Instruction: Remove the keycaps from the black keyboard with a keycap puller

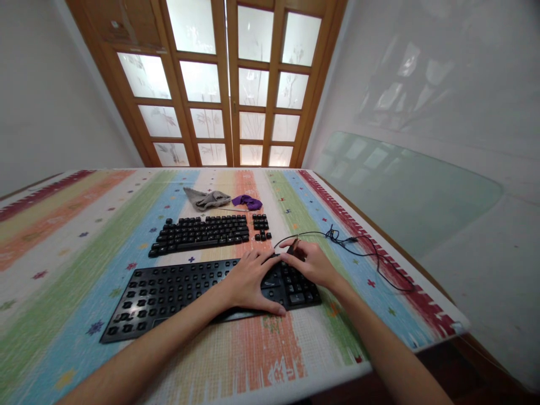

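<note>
A black keyboard [177, 292] lies on the striped tablecloth. Most of its keycaps are off, leaving bare switch posts, while the number pad [297, 287] at its right end still carries caps. My left hand [248, 281] spans the keyboard right of its middle, thumb along the near edge and fingers towards the far edge, gripping it. Over the far right corner, my right hand [312, 261] is closed, thumb against bent fingers, with a small dark thing in the pinch that I cannot make out. Behind the keyboard, loose black keycaps [202, 232] are laid out in keyboard order.
A grey cloth [206, 198] and a purple cloth [248, 202] lie beyond the keycaps. The black cable [354, 242] runs in a tangle to the right. The table's right edge stands near a wall [476, 242]; glazed wooden doors [230, 84] are behind.
</note>
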Demonstrator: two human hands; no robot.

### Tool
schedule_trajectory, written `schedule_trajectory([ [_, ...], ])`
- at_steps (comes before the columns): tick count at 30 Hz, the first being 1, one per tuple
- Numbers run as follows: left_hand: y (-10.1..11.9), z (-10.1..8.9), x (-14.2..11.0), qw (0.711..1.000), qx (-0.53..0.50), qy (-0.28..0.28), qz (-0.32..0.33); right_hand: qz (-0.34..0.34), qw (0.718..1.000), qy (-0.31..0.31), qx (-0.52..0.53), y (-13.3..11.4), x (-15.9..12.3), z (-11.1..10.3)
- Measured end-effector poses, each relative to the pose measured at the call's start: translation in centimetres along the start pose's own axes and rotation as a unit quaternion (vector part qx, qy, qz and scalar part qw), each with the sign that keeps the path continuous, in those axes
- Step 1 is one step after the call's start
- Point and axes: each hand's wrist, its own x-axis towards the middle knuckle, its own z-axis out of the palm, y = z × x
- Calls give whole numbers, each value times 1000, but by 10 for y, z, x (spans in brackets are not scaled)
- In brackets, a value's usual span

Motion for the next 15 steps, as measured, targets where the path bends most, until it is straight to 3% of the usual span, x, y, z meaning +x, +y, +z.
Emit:
schedule_trajectory([
  [15,-1,1,0,1000,13,1,-7,64,994,50,78,-5,7,11],
])
